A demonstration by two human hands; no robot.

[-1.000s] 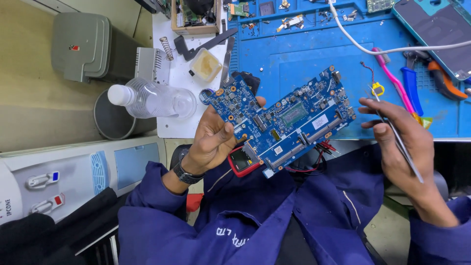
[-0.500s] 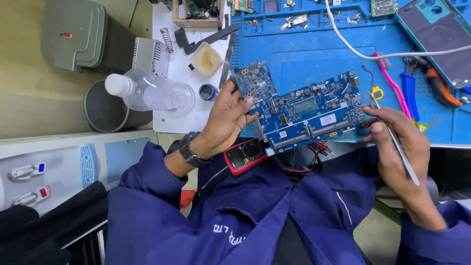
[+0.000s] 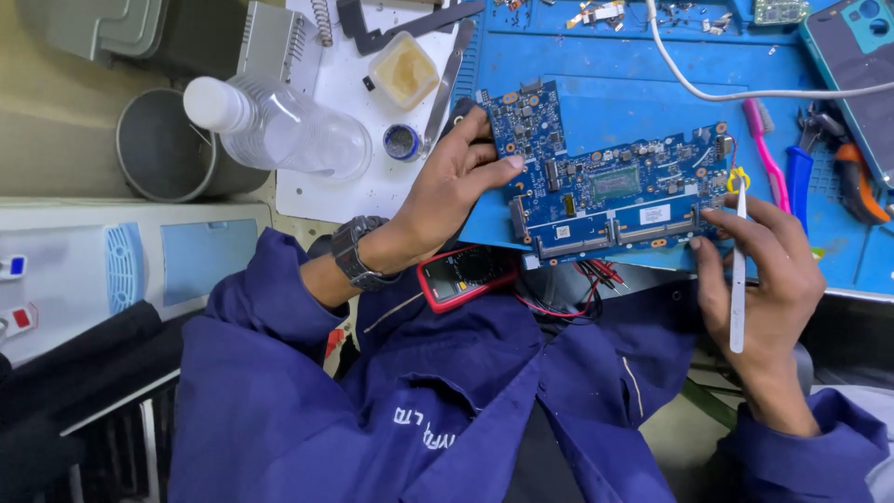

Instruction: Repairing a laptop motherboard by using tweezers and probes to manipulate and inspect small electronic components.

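Blue matting [image 3: 605,93] covers the bench beyond both hands. Left hand [image 3: 452,182] grips the blue circuit board [image 3: 605,191] by its left end; right hand [image 3: 764,279] steadies its right edge, pinching white tweezers [image 3: 738,270]. Below the left wrist, a red meter [image 3: 461,275] lies half hidden, its white label unreadable.

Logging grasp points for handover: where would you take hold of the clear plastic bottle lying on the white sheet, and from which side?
Grip the clear plastic bottle across its wide ribbed body, coming straight down from above. It lies on its side, white cap pointing left over the grey round bin, so the body is the broadest exposed part. The left hand and small round tin crowd its right end, so stay mid-body.
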